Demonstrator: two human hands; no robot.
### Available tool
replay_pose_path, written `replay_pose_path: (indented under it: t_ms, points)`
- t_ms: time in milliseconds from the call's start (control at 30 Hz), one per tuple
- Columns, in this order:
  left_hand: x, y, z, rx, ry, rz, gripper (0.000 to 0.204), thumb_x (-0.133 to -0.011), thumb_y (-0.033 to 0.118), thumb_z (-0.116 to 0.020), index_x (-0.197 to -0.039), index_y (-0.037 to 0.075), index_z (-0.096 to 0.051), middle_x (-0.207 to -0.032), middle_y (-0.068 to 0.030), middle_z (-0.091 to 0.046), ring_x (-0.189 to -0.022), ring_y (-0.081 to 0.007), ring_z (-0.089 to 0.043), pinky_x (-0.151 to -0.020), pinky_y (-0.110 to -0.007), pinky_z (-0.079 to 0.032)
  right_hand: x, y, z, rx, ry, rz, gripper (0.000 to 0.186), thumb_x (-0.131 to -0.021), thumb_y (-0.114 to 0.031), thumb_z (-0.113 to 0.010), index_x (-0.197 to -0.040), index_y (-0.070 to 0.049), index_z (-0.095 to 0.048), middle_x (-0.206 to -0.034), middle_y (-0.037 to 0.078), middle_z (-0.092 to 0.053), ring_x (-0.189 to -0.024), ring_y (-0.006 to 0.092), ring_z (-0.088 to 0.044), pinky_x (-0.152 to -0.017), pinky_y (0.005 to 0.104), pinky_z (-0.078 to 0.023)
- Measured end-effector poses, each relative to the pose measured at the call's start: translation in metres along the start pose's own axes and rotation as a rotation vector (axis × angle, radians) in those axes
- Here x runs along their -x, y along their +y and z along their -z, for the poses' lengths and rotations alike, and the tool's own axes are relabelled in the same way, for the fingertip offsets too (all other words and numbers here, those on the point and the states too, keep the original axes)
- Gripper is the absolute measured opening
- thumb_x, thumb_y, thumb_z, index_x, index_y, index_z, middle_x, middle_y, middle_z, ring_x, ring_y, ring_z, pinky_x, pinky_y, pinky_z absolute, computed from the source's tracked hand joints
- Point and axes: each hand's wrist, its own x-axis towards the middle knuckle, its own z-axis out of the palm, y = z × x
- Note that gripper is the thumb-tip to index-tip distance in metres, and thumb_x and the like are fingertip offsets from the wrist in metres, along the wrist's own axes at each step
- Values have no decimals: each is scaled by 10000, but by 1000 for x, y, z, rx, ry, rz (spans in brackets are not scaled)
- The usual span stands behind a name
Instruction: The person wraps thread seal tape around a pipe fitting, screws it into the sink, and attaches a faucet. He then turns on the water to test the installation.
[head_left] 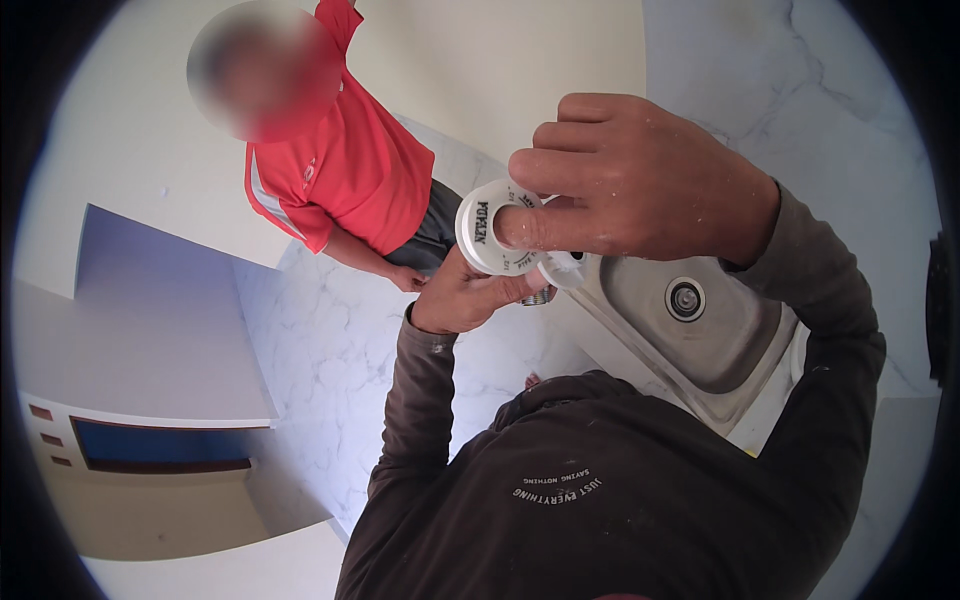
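Note:
A white roll of thread seal tape with dark print on its face is in front of my chest. My right hand has its fingers curled over it, one fingertip resting at the roll's centre hole. Just below, my left hand is closed with its thumb pointing toward the right, around a small metal threaded fitting that is mostly hidden by the fingers and the roll. White tape shows beside the left thumb, close to the roll; where it ends on the fitting cannot be seen.
A stainless steel sink with a round drain lies to the right, under my right forearm. Another person in a red shirt stands at the upper left, one hand low. Marbled floor extends left.

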Motion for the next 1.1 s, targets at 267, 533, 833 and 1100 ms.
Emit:
replay_pose_path:
  t_ms: [267, 533, 833, 1100]
  points:
    - [-2, -5, -8, 11, 16, 154, 404, -1031, 124, -664, -1391, 7, -521, -1167, -38, -652, -999, -101, -620, -840, -281, -528, -5, 2, 2, 29, -83, 1, 187, -781, -198, -732, -959, -143, -719, -728, -24, -506, -679, 165, -578, -655, 322, -459]
    - [-6, -3, -2, -171, 42, -101, 266, -1046, 144, -638, -1263, -1, -585, -968, -30, -654, -833, -67, -584, -735, -244, -485, 3, 17, -23, -71, -54, -251, 136, -816, -246, -736, -870, -132, -685, -726, 30, -628, -670, 271, -664, -618, 396, -498]
    - [-10, -9, 2, -281, 377, -214, 291, -1049, 149, -631, -1273, -25, -570, -925, -27, -659, -787, -60, -582, -694, -222, -471, 23, 7, -59, -62, -24, -478, 203, -917, -305, -702, -988, -116, -682, -773, 45, -661, -680, 279, -669, -618, 410, -498]
    - [-16, -17, 14, -482, 485, -315, 282, -1057, 154, -618, -1276, -16, -562, -1036, -68, -669, -856, -89, -617, -774, -238, -493, 33, -6, -64, -226, 21, -560, 263, -972, -341, -670, -1014, -81, -678, -781, 90, -676, -702, 327, -665, -626, 438, -494]
